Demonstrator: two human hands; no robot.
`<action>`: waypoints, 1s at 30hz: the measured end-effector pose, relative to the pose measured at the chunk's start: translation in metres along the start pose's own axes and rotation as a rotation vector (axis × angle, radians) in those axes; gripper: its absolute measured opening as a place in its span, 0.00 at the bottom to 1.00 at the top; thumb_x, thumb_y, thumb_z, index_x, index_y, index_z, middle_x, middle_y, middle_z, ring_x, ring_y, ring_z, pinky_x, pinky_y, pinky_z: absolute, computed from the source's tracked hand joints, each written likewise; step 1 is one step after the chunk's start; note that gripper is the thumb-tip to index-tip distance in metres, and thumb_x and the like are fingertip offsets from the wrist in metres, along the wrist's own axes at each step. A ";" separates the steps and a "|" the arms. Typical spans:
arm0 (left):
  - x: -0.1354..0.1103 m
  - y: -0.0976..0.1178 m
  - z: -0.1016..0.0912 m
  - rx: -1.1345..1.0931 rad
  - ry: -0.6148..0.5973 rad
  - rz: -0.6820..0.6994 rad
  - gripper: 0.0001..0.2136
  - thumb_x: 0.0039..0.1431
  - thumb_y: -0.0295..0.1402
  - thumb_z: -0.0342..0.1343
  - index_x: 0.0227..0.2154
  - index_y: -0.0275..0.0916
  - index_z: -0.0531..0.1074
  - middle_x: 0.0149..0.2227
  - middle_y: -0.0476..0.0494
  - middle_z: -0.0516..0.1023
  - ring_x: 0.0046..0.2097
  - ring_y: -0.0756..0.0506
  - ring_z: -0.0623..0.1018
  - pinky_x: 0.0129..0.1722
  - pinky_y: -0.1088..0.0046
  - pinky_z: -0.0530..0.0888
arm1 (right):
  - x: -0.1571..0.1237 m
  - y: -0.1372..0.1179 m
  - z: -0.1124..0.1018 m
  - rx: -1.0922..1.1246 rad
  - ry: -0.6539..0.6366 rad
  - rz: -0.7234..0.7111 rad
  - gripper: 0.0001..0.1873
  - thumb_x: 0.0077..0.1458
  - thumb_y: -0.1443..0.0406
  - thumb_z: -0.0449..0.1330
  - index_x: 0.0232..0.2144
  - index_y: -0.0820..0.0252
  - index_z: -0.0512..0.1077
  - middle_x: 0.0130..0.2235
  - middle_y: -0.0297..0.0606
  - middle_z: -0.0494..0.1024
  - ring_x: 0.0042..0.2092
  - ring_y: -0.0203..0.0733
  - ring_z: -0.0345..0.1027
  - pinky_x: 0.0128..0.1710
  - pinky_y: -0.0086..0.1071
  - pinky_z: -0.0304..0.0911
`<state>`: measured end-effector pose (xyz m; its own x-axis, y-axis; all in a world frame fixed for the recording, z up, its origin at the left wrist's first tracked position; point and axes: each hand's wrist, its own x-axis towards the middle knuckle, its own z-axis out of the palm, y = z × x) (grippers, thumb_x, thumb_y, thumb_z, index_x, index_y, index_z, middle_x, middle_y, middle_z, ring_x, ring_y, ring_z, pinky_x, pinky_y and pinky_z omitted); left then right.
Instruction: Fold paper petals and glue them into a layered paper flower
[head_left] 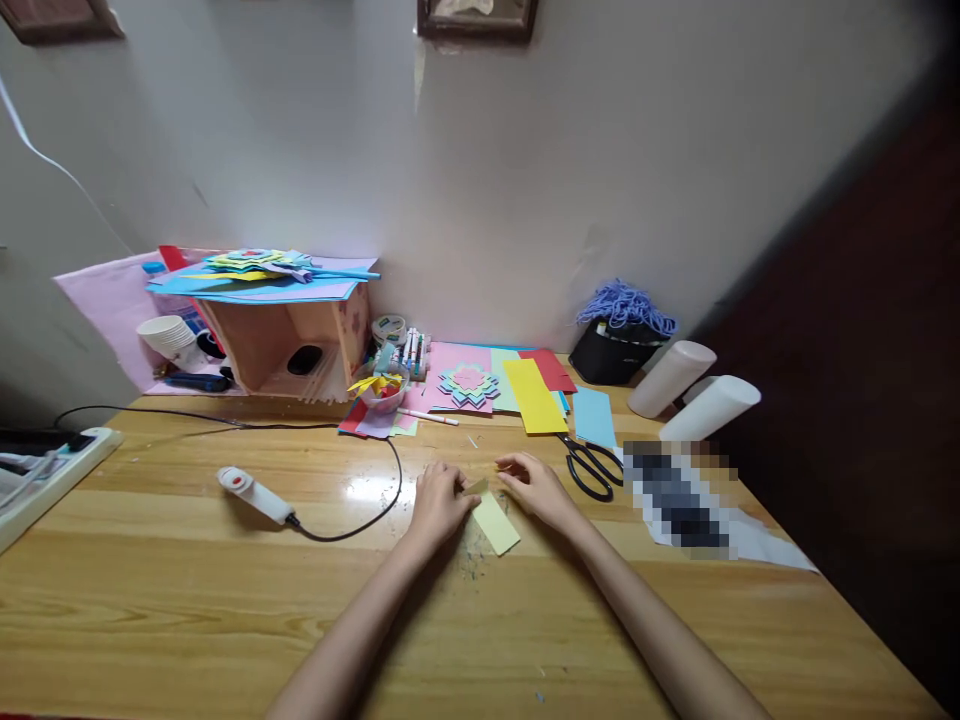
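Note:
My left hand (441, 500) has its thumb and fingers closed on the upper end of a pale yellow strip of paper (496, 525). That upper end looks folded or raised, while the rest slants down to the right over the table. Just right of the fold is my right hand (534, 488), its fingers curved with a gap between thumb and forefinger. I see nothing held in it. Small dark paper scraps (472, 560) are scattered beneath and beside the strip. Black-handled scissors (592, 468) lie to the right of my right hand, blades partly under a yellow sheet (532, 395).
A white corded device (255, 497) lies left, its black cable looping toward my left hand. Behind are a layered paper flower (469, 385), a light blue sheet (595, 417), a small bowl (386, 398) and an open box (277, 345). Two white rolls (712, 407) lie right.

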<state>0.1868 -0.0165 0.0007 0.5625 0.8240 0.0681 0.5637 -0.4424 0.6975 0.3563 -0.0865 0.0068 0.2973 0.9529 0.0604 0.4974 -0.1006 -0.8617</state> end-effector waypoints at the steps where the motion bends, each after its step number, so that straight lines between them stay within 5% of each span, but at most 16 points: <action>1: 0.004 0.002 0.002 -0.103 -0.021 -0.011 0.07 0.43 0.34 0.59 0.24 0.37 0.68 0.29 0.46 0.71 0.35 0.45 0.70 0.35 0.69 0.64 | -0.003 0.002 -0.001 0.071 -0.012 0.027 0.12 0.46 0.63 0.58 0.35 0.62 0.72 0.36 0.42 0.75 0.36 0.40 0.69 0.38 0.34 0.64; 4: 0.018 0.011 0.010 -0.535 -0.099 -0.099 0.10 0.44 0.37 0.58 0.24 0.36 0.67 0.25 0.47 0.72 0.29 0.47 0.72 0.29 0.72 0.67 | -0.005 0.006 -0.003 0.289 0.006 0.083 0.15 0.44 0.60 0.61 0.34 0.63 0.72 0.33 0.41 0.76 0.36 0.41 0.69 0.37 0.34 0.65; 7: 0.029 0.025 0.018 -0.897 -0.140 -0.241 0.15 0.40 0.40 0.61 0.26 0.34 0.68 0.23 0.46 0.73 0.26 0.48 0.73 0.27 0.73 0.69 | -0.003 0.013 -0.005 0.444 0.166 0.139 0.15 0.40 0.58 0.63 0.29 0.64 0.71 0.31 0.40 0.76 0.34 0.41 0.69 0.35 0.34 0.65; 13: 0.031 0.045 0.034 -1.014 -0.245 -0.327 0.19 0.39 0.45 0.61 0.25 0.30 0.73 0.22 0.43 0.75 0.23 0.49 0.73 0.25 0.73 0.70 | -0.006 0.020 -0.012 0.499 0.331 0.173 0.17 0.41 0.57 0.63 0.31 0.64 0.71 0.33 0.43 0.76 0.36 0.43 0.70 0.37 0.35 0.66; 23: 0.027 0.043 0.033 -1.161 -0.263 -0.316 0.14 0.44 0.41 0.60 0.20 0.32 0.72 0.17 0.49 0.70 0.21 0.53 0.69 0.27 0.76 0.68 | -0.017 0.015 -0.013 -0.185 0.370 -0.376 0.16 0.54 0.70 0.52 0.44 0.51 0.71 0.35 0.39 0.71 0.38 0.40 0.66 0.38 0.34 0.64; 30: 0.028 0.044 0.033 -1.194 -0.255 -0.351 0.14 0.42 0.41 0.61 0.19 0.33 0.71 0.16 0.51 0.67 0.22 0.53 0.68 0.24 0.77 0.65 | -0.015 0.017 -0.011 -0.441 0.294 -0.498 0.20 0.55 0.71 0.52 0.49 0.53 0.67 0.38 0.42 0.70 0.40 0.42 0.63 0.40 0.36 0.64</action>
<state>0.2468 -0.0244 0.0096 0.6687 0.6820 -0.2962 -0.1133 0.4871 0.8660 0.3693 -0.1059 -0.0029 0.1262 0.8055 0.5791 0.8947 0.1597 -0.4171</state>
